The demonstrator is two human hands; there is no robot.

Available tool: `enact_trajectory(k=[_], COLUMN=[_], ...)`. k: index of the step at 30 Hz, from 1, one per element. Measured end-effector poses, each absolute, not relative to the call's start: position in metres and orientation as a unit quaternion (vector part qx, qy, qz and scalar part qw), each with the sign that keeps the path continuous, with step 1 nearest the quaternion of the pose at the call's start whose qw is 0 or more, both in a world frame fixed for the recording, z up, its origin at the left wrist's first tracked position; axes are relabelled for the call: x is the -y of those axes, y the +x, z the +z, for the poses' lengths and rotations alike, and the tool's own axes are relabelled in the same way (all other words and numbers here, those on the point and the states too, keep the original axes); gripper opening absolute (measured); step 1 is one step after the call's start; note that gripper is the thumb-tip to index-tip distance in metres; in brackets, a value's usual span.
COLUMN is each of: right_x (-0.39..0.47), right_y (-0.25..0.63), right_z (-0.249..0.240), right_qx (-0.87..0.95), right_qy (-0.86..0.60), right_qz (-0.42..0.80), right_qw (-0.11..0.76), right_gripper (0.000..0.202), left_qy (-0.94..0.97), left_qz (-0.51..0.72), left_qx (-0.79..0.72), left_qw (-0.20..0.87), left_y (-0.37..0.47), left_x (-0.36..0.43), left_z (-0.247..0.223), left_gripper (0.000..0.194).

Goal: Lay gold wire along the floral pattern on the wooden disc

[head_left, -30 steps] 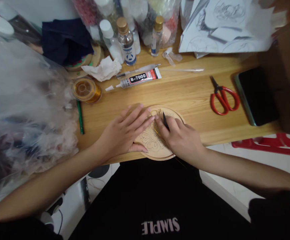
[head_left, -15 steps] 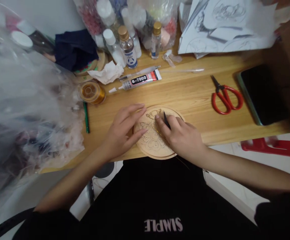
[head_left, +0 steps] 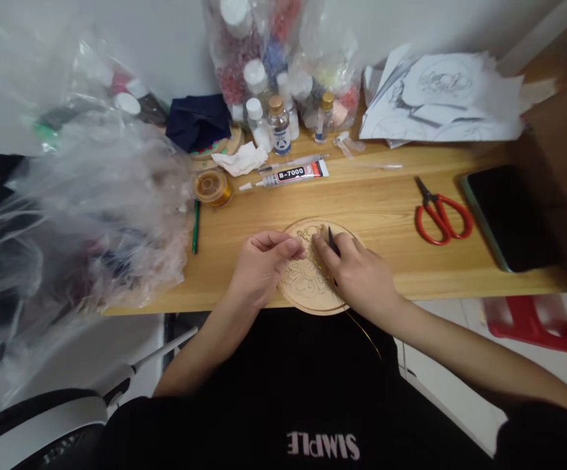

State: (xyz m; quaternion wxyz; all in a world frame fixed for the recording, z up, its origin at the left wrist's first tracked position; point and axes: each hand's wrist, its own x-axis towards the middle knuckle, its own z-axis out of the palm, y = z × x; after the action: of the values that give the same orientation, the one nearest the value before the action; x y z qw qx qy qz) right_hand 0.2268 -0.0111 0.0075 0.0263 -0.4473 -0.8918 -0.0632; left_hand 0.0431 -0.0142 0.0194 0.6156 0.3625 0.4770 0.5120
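A round pale disc [head_left: 312, 301] with a flower pattern drawn on it lies at the table's front edge. Gold wire shapes [head_left: 305, 233] rest on its upper part. My right hand [head_left: 361, 267] is over the disc's right side, closed around a slim black pointed tool [head_left: 333, 243], perhaps tweezers; its fingertips press on the disc. Gold wire [head_left: 366, 336] trails from beneath this hand down over the black shirt. My left hand [head_left: 266, 267] is at the disc's left edge, thumb and fingers pinched together. Whatever is between them is too small to see.
Red-handled scissors [head_left: 442, 212] and a phone [head_left: 505, 219] lie to the right. Behind the disc are a glue tube [head_left: 295, 174], a wire spool [head_left: 212, 188] and small bottles [head_left: 280, 127]. Plastic bags [head_left: 131, 196] crowd the left; a cardboard box [head_left: 564, 176] stands right.
My left hand has gone from spread fingers on the disc to a pinch at its left edge. My right hand keeps its hold on the tool. The camera view has shifted.
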Motion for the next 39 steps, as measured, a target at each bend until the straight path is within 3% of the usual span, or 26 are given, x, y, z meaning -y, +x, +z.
enact_trajectory(k=[9, 18, 26, 39], right_x=[0.012, 0.013, 0.017, 0.018], right_y=[0.223, 0.22, 0.222, 0.233], right_z=[0.015, 0.014, 0.015, 0.008], right_qx=[0.883, 0.876, 0.869, 0.863], right_qy=[-0.468, -0.483, -0.495, -0.492], right_qz=[-0.023, -0.006, 0.016, 0.058], right_qw=[-0.007, -0.006, 0.021, 0.102], right_gripper=[0.04, 0.044, 0.05, 0.055], left_qy=[0.216, 0.168, 0.177, 0.168], left_qz=[0.533, 0.532, 0.538, 0.49], left_qx=[-0.364, -0.283, -0.254, -0.254], left_qw=[0.733, 0.78, 0.785, 0.817], left_y=[0.058, 0.068, 0.071, 0.077], left_x=[0.036, 0.06, 0.072, 0.079], left_z=[0.043, 0.058, 0.062, 0.062], left_gripper=[0.026, 0.022, 0.032, 0.028])
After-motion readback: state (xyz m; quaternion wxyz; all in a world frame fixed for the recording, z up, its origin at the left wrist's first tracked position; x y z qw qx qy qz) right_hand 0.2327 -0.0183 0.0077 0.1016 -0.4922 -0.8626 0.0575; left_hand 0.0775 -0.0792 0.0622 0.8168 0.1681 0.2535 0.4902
